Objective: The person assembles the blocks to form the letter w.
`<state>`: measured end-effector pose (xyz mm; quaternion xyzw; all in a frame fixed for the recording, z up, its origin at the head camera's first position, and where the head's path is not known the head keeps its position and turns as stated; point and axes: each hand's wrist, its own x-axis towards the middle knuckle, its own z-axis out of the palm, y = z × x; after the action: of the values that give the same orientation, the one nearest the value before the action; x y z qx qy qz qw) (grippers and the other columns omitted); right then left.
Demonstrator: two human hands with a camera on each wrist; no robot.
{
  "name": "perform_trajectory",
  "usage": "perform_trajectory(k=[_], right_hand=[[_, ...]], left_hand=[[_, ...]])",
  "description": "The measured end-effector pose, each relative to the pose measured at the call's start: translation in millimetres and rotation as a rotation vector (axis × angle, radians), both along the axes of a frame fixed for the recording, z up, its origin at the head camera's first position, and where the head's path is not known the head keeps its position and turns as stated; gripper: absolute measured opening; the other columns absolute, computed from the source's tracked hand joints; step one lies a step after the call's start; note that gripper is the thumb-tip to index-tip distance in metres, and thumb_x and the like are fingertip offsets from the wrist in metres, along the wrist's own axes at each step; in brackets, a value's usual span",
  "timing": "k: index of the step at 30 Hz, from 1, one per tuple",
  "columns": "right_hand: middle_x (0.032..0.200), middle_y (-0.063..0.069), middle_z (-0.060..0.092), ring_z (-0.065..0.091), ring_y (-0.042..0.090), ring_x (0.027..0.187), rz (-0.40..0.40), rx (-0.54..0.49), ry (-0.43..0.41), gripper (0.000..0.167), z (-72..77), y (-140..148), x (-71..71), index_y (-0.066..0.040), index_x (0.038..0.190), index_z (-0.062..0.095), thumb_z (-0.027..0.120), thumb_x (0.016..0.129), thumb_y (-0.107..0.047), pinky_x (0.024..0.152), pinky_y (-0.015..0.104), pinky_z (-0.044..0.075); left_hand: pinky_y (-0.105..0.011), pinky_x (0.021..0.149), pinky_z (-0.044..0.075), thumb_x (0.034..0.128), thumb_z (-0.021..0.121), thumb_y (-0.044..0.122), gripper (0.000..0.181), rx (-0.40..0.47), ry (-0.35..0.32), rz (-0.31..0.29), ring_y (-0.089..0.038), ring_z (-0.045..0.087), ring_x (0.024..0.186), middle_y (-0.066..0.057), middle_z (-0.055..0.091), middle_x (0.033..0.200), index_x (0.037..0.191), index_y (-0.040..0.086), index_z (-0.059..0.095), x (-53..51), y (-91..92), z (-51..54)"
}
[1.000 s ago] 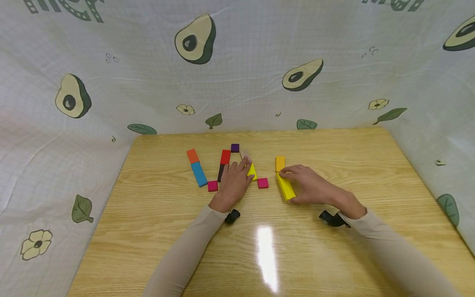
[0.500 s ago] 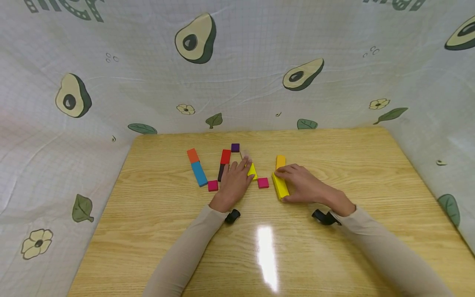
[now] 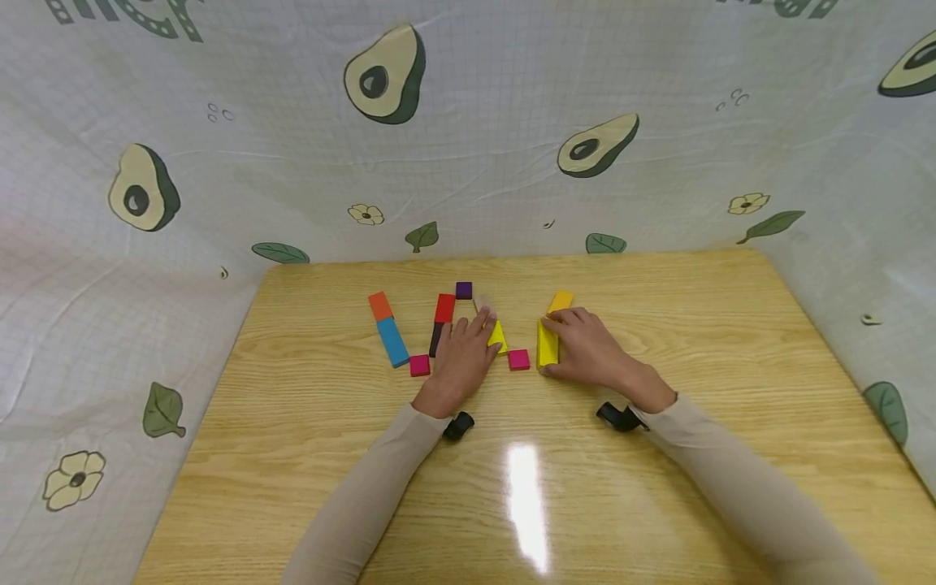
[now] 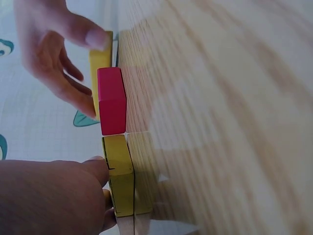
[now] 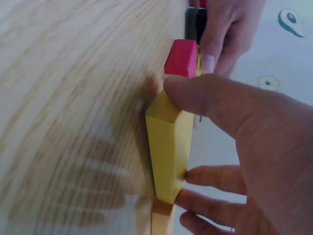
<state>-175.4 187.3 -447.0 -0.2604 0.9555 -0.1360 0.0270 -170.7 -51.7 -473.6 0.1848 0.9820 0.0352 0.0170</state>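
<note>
My right hand grips a long yellow block by its two ends, thumb at the near end and fingers at the far end. An orange-yellow block lies angled at its far end. My left hand rests with fairly straight fingers over a shorter yellow block and a pale block. In the left wrist view its thumb touches that shorter yellow block. Under its left edge lies a black block, partly hidden. A pink block sits between the two hands.
To the left, an orange block and a blue block lie end to end, with another pink block nearby. A red block and a purple block lie farther back. A printed cloth stands behind the wooden table.
My right hand has moved left and away from me with the long yellow block, turning it straighter. The orange-yellow block has shifted farther back and tilted. My left hand stays put.
</note>
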Motion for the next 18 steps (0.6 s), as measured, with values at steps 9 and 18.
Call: perform_trajectory(k=[9,18], right_hand=[[0.145,0.029,0.057,0.049,0.048,0.133,-0.075,0.021,0.025,0.080,-6.1,-9,-8.8,0.010,0.143,0.060,0.089,0.086,-0.038,0.114,0.063,0.038],[0.148,0.030,0.053,0.044,0.049,0.139,-0.072,0.070,-0.005,0.082,-4.3,-10,-15.0,0.009,0.146,0.057,0.087,0.088,-0.039,0.117,0.063,0.036]], left_hand=[[-0.052,0.121,0.035,0.1133,0.047,0.042,0.058,-0.006,0.003,0.000,-0.030,0.048,0.142,-0.002,0.035,0.172,0.165,0.016,0.040,-0.1,0.8,1.1],[-0.052,0.120,0.036,0.1135,0.046,0.042,0.059,-0.010,0.005,0.000,-0.030,0.048,0.142,-0.002,0.035,0.172,0.166,0.017,0.039,0.5,0.4,1.8]])
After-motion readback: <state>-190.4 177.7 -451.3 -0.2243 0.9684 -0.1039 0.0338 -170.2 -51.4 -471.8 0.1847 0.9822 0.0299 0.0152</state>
